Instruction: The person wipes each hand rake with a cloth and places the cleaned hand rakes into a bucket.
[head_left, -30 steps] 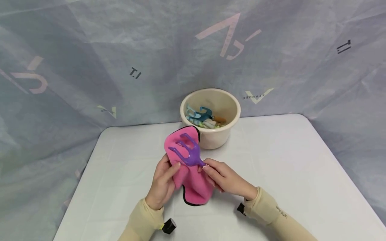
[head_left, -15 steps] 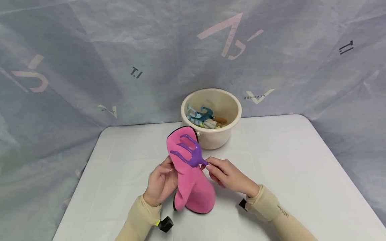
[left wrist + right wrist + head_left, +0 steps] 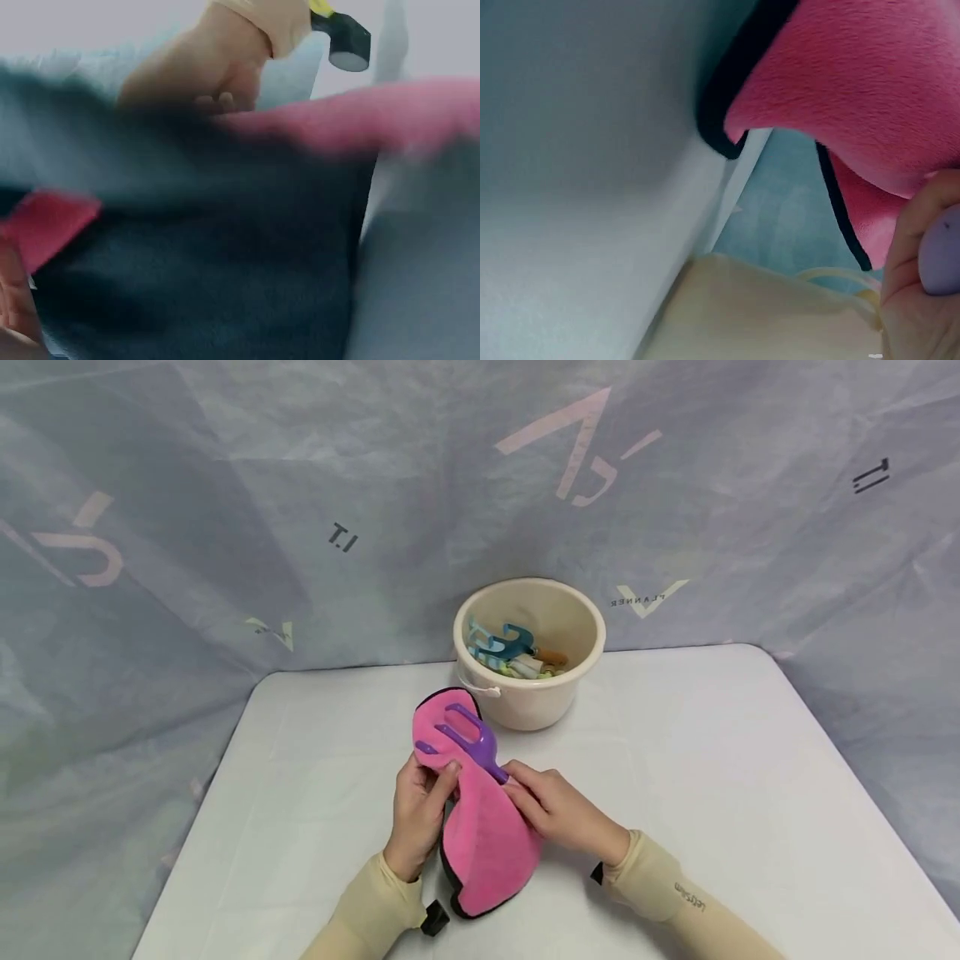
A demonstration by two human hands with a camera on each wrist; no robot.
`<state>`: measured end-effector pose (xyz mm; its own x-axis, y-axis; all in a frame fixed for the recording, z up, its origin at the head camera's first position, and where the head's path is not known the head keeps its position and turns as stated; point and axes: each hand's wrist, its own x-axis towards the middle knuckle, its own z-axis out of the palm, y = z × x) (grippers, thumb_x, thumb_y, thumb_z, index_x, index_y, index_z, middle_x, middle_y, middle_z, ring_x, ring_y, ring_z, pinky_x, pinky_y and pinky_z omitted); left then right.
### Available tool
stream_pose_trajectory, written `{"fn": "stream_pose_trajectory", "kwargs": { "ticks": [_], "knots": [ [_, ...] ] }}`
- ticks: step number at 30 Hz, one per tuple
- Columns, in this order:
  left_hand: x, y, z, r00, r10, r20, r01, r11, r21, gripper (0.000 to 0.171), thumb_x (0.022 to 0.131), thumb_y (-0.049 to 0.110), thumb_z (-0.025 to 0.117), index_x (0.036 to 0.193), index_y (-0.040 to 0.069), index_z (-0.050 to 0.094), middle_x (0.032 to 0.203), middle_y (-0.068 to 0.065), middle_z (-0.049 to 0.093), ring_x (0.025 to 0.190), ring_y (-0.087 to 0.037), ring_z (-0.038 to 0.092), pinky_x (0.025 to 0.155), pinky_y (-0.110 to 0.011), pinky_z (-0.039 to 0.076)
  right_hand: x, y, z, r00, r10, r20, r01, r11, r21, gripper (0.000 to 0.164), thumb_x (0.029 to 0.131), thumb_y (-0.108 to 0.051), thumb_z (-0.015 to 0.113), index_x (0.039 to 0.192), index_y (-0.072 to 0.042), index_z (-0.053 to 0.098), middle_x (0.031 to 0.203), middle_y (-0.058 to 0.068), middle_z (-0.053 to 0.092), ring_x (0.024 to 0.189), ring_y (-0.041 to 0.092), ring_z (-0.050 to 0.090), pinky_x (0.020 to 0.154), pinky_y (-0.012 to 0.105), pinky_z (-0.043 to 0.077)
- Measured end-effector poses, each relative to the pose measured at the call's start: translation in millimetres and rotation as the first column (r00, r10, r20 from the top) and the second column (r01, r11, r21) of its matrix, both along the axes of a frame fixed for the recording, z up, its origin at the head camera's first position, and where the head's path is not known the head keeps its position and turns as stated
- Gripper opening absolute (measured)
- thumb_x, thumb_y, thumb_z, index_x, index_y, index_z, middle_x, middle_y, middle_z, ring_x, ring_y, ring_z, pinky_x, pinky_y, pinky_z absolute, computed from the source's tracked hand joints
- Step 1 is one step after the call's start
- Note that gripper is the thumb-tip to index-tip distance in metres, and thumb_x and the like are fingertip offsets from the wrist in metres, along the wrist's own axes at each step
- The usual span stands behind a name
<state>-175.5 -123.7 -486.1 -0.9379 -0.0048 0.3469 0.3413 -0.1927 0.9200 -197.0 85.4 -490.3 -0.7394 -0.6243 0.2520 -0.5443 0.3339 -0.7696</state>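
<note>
A purple three-tined hand rake [image 3: 486, 750] lies against a pink cloth [image 3: 491, 847] with dark edging, in front of the bucket. My right hand [image 3: 562, 810] grips the rake's handle; in the right wrist view the rounded purple handle end [image 3: 941, 255] shows inside the curled fingers. With thumb on top, my left hand [image 3: 422, 814] pinches the cloth below the tines, where a fold covers part of one tine. The left wrist view is mostly filled by the cloth's blurred dark side [image 3: 210, 277], with a pink corner [image 3: 56, 225] near the fingers.
A cream bucket [image 3: 525, 702] stands just beyond the cloth, its handle hanging at the front. Inside lie several tools, among them a teal rake [image 3: 510, 645] and an orange-handled one. The white table [image 3: 712, 760] meets a grey printed curtain [image 3: 390, 460] behind.
My left hand loosened, then took hold of the cloth again nearer the tines. The cloth has turned and now folds over part of the rake, its lower end hanging further toward me.
</note>
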Motion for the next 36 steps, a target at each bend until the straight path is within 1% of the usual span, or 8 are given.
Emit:
{"fn": "stream_pose_trajectory", "kwargs": {
  "ticks": [5, 14, 19, 23, 29, 33, 34, 36],
  "knots": [
    [5.0, 1.7, 7.9, 0.998, 0.025, 0.053, -0.029, 0.997, 0.071, 0.007, 0.099, 0.004, 0.052, 0.098, 0.01, 0.055, 0.08, 0.011, 0.054, 0.069, -0.005, 0.051, 0.06, -0.015, 0.045, 0.4, -0.3, 2.9, 0.998, -0.012, -0.064, 0.01, 1.0, -0.021, 0.014, 0.103, -0.014, 0.049, 0.108, -0.018, 0.061, 0.078, -0.006, 0.063, 0.068, 0.002, 0.056, 0.06, 0.021, 0.051],
    [14.5, 0.1, 20.8, 1.0, 0.016, -0.016, -0.012, 0.975, 0.223, 0.02, 0.101, 0.0, 0.043, 0.092, 0.014, 0.053, 0.081, 0.014, 0.059, 0.067, 0.0, 0.054, 0.058, -0.011, 0.048, 2.3, 0.7, 11.6, 0.981, 0.153, 0.12, -0.135, 0.98, -0.144, 0.014, 0.104, -0.013, 0.046, 0.101, -0.016, 0.06, 0.052, -0.003, 0.046, 0.044, 0.0, 0.042, 0.039, 0.015, 0.035],
    [17.5, 2.2, 27.3, 0.999, 0.05, 0.018, -0.053, 0.96, 0.276, 0.015, 0.105, 0.008, 0.041, 0.099, 0.011, 0.054, 0.084, 0.011, 0.062, 0.072, -0.002, 0.058, 0.062, -0.013, 0.051, 2.0, -0.3, 12.4, 0.996, 0.046, -0.08, -0.05, 0.998, -0.047, 0.011, 0.102, -0.016, 0.051, 0.104, -0.019, 0.061, 0.066, -0.009, 0.054, 0.057, -0.001, 0.047, 0.051, 0.016, 0.042],
    [17.1, 3.4, 28.9, 0.989, 0.099, 0.113, -0.127, 0.953, 0.276, 0.016, 0.107, 0.02, 0.041, 0.099, 0.011, 0.052, 0.08, 0.009, 0.059, 0.072, -0.005, 0.057, 0.062, -0.015, 0.049, 1.8, -3.3, 13.7, 0.972, -0.035, -0.234, 0.043, 0.999, 0.028, 0.011, 0.101, -0.019, 0.053, 0.106, -0.018, 0.063, 0.076, -0.011, 0.059, 0.065, -0.001, 0.05, 0.059, 0.017, 0.047],
    [6.4, -8.9, 31.1, 0.937, 0.281, 0.209, -0.327, 0.916, 0.233, 0.033, 0.106, 0.038, 0.036, 0.097, 0.011, 0.054, 0.074, 0.005, 0.061, 0.068, -0.012, 0.057, 0.06, -0.021, 0.049, 0.3, -0.1, 13.9, 0.958, -0.061, -0.281, 0.083, 0.994, 0.07, 0.013, 0.101, -0.023, 0.055, 0.106, -0.015, 0.063, 0.074, -0.012, 0.059, 0.063, -0.002, 0.049, 0.057, 0.017, 0.047],
    [-5.6, -26.0, 35.3, 0.921, 0.383, 0.065, -0.377, 0.841, 0.387, 0.032, 0.106, 0.033, 0.04, 0.098, 0.008, 0.059, 0.078, 0.003, 0.062, 0.071, -0.012, 0.058, 0.061, -0.021, 0.05, -2.0, 8.1, 17.3, 0.955, -0.117, -0.271, 0.133, 0.99, 0.043, 0.011, 0.099, -0.021, 0.058, 0.106, -0.016, 0.064, 0.068, -0.01, 0.053, 0.058, -0.001, 0.045, 0.052, 0.017, 0.042],
    [-7.3, -28.5, 35.0, 0.92, 0.392, -0.015, -0.353, 0.843, 0.407, 0.031, 0.105, 0.028, 0.042, 0.098, 0.005, 0.061, 0.078, 0.002, 0.064, 0.072, -0.013, 0.058, 0.063, -0.022, 0.051, -2.7, 9.9, 18.5, 0.953, -0.133, -0.271, 0.147, 0.989, 0.033, 0.01, 0.099, -0.02, 0.059, 0.105, -0.017, 0.064, 0.066, -0.009, 0.051, 0.057, 0.0, 0.044, 0.051, 0.017, 0.041],
    [-8.7, -29.9, 32.8, 0.887, 0.4, -0.233, -0.328, 0.898, 0.293, 0.028, 0.103, 0.02, 0.049, 0.096, -0.002, 0.064, 0.082, 0.0, 0.066, 0.075, -0.01, 0.058, 0.066, -0.02, 0.05, -3.6, 12.6, 21.5, 0.947, -0.153, -0.283, 0.167, 0.986, 0.025, 0.008, 0.097, -0.019, 0.06, 0.104, -0.017, 0.064, 0.064, -0.009, 0.048, 0.055, 0.001, 0.042, 0.049, 0.017, 0.039]
  ]
}}
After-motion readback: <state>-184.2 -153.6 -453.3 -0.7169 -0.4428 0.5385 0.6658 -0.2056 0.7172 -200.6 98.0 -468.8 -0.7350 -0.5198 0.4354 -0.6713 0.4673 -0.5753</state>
